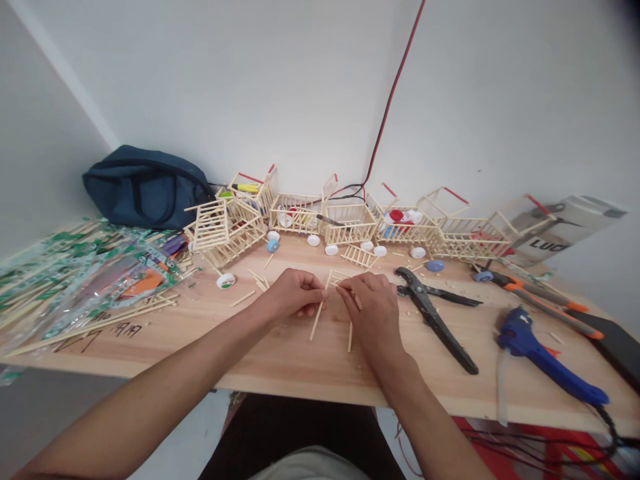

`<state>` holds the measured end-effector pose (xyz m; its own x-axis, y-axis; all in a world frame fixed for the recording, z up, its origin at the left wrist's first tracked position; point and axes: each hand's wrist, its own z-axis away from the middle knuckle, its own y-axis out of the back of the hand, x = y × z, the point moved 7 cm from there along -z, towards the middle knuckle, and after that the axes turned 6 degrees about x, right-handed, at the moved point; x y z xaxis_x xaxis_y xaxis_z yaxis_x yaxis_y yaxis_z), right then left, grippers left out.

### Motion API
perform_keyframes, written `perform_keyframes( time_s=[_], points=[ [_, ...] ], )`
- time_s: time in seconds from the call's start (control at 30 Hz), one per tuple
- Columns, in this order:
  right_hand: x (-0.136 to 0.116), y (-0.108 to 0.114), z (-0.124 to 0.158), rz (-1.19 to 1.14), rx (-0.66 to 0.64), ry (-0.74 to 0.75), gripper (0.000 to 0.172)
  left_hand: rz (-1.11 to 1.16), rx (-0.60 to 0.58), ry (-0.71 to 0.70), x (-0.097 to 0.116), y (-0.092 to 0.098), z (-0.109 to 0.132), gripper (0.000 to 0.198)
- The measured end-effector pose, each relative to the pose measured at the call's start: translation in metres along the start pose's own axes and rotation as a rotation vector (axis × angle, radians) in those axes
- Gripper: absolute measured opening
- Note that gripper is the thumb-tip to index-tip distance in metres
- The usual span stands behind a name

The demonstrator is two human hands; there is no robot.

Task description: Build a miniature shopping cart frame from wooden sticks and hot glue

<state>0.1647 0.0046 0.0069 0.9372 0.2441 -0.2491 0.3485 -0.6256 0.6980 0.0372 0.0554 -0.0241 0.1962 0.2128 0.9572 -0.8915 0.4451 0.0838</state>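
My left hand (293, 293) is closed in a pinch on a thin wooden stick (318, 319) that slants down toward me over the wooden table (300, 363). My right hand (370, 307) is also closed, fingers curled over another wooden stick (349, 337) that pokes out below it. The two hands meet at their fingertips near the table's middle. A small ladder-like stick panel (358, 255) lies just beyond them.
Several small stick-built carts (345, 223) with bottle-cap wheels line the back edge. Black pliers (433, 313) lie right of my hands, then a blue glue gun (545, 360) and orange-handled cutters (540, 293). Packets of sticks (85, 280) and a dark blue bag (145, 187) sit left.
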Motion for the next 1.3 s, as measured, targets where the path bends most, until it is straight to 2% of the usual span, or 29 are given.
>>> perform_keyframes(
  time_s=[0.23, 0.43, 0.53, 0.7, 0.9, 1.07, 1.3],
  points=[
    [0.000, -0.001, -0.001, -0.010, -0.013, -0.011, 0.010, -0.034, 0.003, -0.014, -0.001, 0.002, -0.002, 0.035],
    [-0.001, 0.000, -0.002, -0.015, -0.015, -0.009, 0.010, -0.128, 0.181, -0.191, 0.007, 0.021, -0.009, 0.026],
    [-0.003, 0.000, -0.002, -0.020, -0.023, -0.008, 0.009, -0.163, 0.212, -0.258, 0.008, 0.026, -0.013, 0.029],
    [-0.004, -0.001, -0.002, -0.046, -0.043, -0.008, 0.011, -0.185, 0.188, -0.265, 0.009, 0.023, -0.012, 0.036],
    [-0.005, -0.001, -0.001, -0.044, -0.049, -0.004, 0.014, -0.146, 0.082, -0.210, 0.012, 0.016, -0.009, 0.056],
    [-0.006, -0.003, -0.001, -0.042, -0.047, 0.009, 0.015, -0.120, 0.055, -0.199, 0.012, 0.013, -0.009, 0.053],
    [-0.007, -0.002, -0.001, -0.027, -0.053, 0.018, 0.015, -0.147, 0.077, -0.209, 0.010, 0.011, -0.010, 0.050]
  ],
)
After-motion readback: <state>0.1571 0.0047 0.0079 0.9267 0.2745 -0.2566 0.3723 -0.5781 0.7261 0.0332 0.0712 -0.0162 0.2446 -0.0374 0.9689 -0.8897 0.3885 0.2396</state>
